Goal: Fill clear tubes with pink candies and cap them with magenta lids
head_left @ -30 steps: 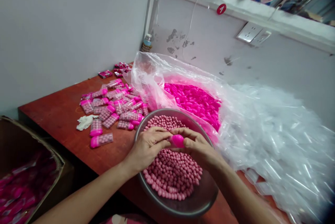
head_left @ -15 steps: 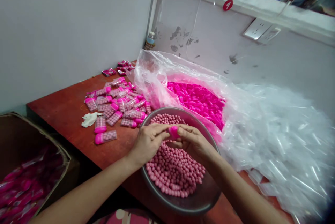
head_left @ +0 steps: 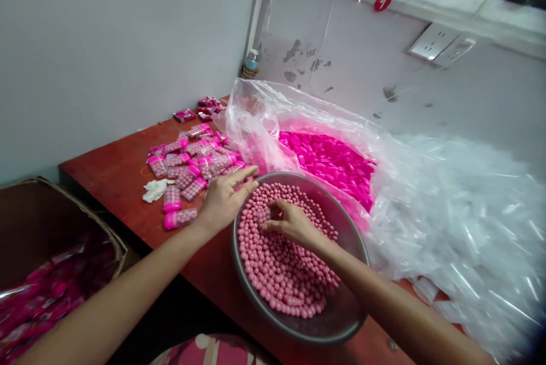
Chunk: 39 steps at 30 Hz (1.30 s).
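My left hand (head_left: 226,197) reaches over the table just outside the left rim of a grey metal bowl (head_left: 362,297). Its fingers and thumb are stretched out and parted, and I see nothing held in them. Near its fingertips lies a heap of clear tubes with pink caps (head_left: 217,165), filled with beads. Inside the bowl, my right hand (head_left: 292,224) is low over a mass of round pink beads (head_left: 285,274). Its fingers curve with a gap between thumb and forefinger. Beads show around them, and no held thing stands out.
Behind the bowl lies an open clear plastic bag (head_left: 256,109) of bright pink caps (head_left: 333,163). A large pile of clear plastic tubes (head_left: 460,228) covers the right side. At lower left stands a cardboard box (head_left: 34,200) with pink packs. A white scrap (head_left: 157,190) lies on the red table (head_left: 98,174).
The hands have parted; the pink-capped piece between them is out of their fingers. My left hand moved left towards the tube heap, while my right lowered into the beads. The view shifted slightly.
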### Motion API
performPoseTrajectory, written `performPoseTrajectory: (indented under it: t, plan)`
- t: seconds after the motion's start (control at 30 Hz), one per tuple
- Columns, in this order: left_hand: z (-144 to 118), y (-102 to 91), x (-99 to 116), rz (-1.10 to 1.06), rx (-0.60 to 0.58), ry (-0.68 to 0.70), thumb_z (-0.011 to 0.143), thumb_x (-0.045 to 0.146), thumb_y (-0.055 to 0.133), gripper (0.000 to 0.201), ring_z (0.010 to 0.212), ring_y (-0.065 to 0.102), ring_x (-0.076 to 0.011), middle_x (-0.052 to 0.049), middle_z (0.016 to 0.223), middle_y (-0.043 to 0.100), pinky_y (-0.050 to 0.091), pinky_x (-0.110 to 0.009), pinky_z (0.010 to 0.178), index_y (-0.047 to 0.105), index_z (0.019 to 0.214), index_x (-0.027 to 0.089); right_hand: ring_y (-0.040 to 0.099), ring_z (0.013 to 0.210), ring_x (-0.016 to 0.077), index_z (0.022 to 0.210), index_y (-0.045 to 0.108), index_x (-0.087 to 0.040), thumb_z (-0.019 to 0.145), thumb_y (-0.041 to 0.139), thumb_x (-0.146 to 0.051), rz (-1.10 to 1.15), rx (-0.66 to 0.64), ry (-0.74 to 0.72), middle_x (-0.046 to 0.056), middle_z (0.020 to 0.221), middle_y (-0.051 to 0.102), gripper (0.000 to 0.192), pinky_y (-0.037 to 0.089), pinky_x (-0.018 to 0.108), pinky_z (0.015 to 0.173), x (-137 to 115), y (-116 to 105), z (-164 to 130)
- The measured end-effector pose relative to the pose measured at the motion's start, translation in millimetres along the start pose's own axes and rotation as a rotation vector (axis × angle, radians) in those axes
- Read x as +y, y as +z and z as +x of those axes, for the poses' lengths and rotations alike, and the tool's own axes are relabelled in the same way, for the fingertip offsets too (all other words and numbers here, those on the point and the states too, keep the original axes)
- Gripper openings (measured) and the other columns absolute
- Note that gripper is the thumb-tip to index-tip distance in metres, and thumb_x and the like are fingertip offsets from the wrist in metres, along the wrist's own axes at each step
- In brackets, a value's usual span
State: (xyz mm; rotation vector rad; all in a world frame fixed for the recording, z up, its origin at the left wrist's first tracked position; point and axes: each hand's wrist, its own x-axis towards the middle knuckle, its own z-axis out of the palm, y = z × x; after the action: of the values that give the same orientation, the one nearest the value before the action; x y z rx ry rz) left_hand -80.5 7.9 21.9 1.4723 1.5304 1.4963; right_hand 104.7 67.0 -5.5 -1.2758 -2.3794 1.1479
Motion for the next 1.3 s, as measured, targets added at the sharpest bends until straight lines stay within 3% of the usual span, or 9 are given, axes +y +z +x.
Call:
performPoseTrajectory:
  t: [0.23, 0.37, 0.57, 0.73, 0.83, 0.9, 0.97, 1.1, 1.3]
  plan:
    - [-22.1, 12.3, 7.9, -0.079, -0.082, -0.069, 0.08, 0.023, 0.054, 0.039, 0.101, 0.061, -0.0221, -0.008, 0.115, 0.063, 0.047, -0.033, 0.09, 0.057, 0.119, 0.017, 0.055, 0.065, 0.0122, 0.086, 0.058, -0.014, 0.066, 0.07, -0.028, 0.473, -0.16, 0.074, -0.002, 0.072, 0.059, 0.027, 0.044, 0.025, 0.06, 1.0, -8.6, 0.6]
    - [-23.0, 21.1, 16.0, -0.036, -0.228, -0.069, 0.078, 0.022, 0.056, 0.045, 0.105, 0.059, -0.0227, -0.007, 0.121, 0.059, 0.045, -0.034, 0.091, 0.053, 0.123, 0.02, 0.057, 0.075, 0.0128, 0.092, 0.059, -0.015, 0.069, 0.07, -0.028, 0.587, -0.055, -0.025, 0.0, 0.083, 0.061, 0.028, 0.046, 0.025, 0.067, -10.5, -21.7, -12.5]
    - [-22.4, 34.4, 20.0, 0.075, -0.301, -0.079, 0.08, 0.024, 0.053, 0.03, 0.1, 0.06, -0.0216, -0.006, 0.109, 0.066, 0.044, -0.032, 0.09, 0.064, 0.107, 0.017, 0.057, 0.063, 0.011, 0.088, 0.057, -0.016, 0.063, 0.074, -0.027, 0.749, 0.044, 0.003, -0.001, 0.076, 0.058, 0.032, 0.048, 0.023, 0.056, -15.3, -18.7, -34.8]
    - [-23.8, 45.3, 18.2, 0.033, -0.408, -0.069, 0.082, 0.025, 0.051, 0.025, 0.097, 0.06, -0.0218, -0.004, 0.104, 0.068, 0.045, -0.033, 0.087, 0.067, 0.101, 0.02, 0.058, 0.057, 0.0107, 0.114, 0.042, -0.024, 0.06, 0.076, -0.027, 0.818, 0.117, 0.023, -0.003, 0.082, 0.057, 0.064, 0.048, 0.023, 0.05, -9.8, -15.2, -50.5]
    - [-24.1, 49.2, 13.5, -0.136, -0.422, -0.181, 0.081, 0.029, 0.053, 0.025, 0.093, 0.061, -0.022, -0.005, 0.1, 0.068, 0.048, -0.033, 0.083, 0.066, 0.1, 0.019, 0.061, 0.066, 0.0128, 0.11, 0.049, -0.024, 0.071, 0.067, -0.03, 0.529, 0.123, -0.029, 0.0, 0.089, 0.06, 0.044, 0.05, 0.024, 0.056, 2.4, -39.8, -55.1]
    - [-23.7, 50.0, 10.0, -0.321, -0.439, -0.305, 0.081, 0.032, 0.054, 0.027, 0.092, 0.061, -0.0216, -0.006, 0.103, 0.067, 0.051, -0.032, 0.078, 0.065, 0.101, 0.017, 0.062, 0.075, 0.014, 0.097, 0.059, -0.021, 0.081, 0.056, -0.031, 0.133, 0.247, -0.047, 0.001, 0.089, 0.064, 0.019, 0.05, 0.025, 0.065, 19.6, -71.2, -51.9]
    - [-23.1, 49.9, 7.8, -0.462, -0.444, -0.403, 0.08, 0.033, 0.056, 0.028, 0.091, 0.061, -0.0204, -0.007, 0.105, 0.066, 0.053, -0.03, 0.074, 0.063, 0.101, 0.017, 0.061, 0.081, 0.0142, 0.096, 0.061, -0.021, 0.086, 0.048, -0.027, -0.387, 0.465, 0.031, 0.001, 0.088, 0.066, 0.017, 0.048, 0.025, 0.073, 43.8, -108.4, -43.4]
    - [-20.9, 49.8, 8.2, -0.547, -0.43, -0.484, 0.077, 0.035, 0.062, 0.03, 0.082, 0.062, -0.0167, -0.007, 0.096, 0.067, 0.053, -0.027, 0.072, 0.064, 0.099, 0.016, 0.058, 0.096, 0.0238, 0.093, 0.066, -0.016, 0.081, 0.049, -0.013, -0.615, 0.518, 0.159, 0.011, 0.1, 0.065, 0.021, 0.044, 0.034, 0.082, 96.8, -165.7, -17.4]
    - [-19.0, 50.3, 10.8, -0.542, -0.381, -0.546, 0.075, 0.036, 0.064, 0.034, 0.078, 0.062, -0.0175, -0.007, 0.096, 0.066, 0.055, -0.029, 0.068, 0.062, 0.102, 0.016, 0.057, 0.099, 0.0201, 0.083, 0.068, -0.017, 0.076, 0.056, -0.016, -0.714, 0.424, 0.188, 0.009, 0.1, 0.065, 0.015, 0.041, 0.026, 0.085, 131.4, -179.6, 13.1]
